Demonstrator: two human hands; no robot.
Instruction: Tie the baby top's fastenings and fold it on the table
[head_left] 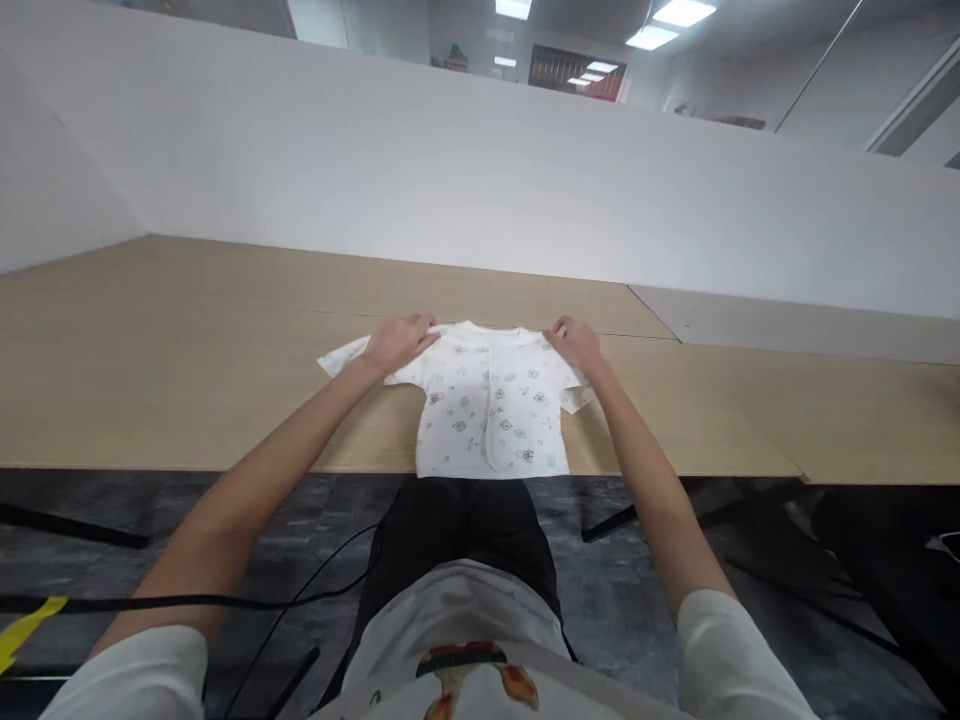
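Observation:
A small white baby shirt (465, 410) with a scattered green and brown print lies spread on the table, its neckline away from me and its hem at the table's front edge. My left hand (403, 342) is closed on the shirt's left shoulder, fingers curled at the seam. At the other shoulder, my right hand (575, 345) pinches the cloth between thumb and fingers. The left sleeve reaches out beyond my left hand. Part of the right sleeve is hidden under my right hand and wrist.
The light wood table (187, 350) runs wide to both sides, with a grey panel (787, 322) at the back right. A white partition (450, 180) rises behind it, with glass above. A black cable (225, 602) crosses near my left arm.

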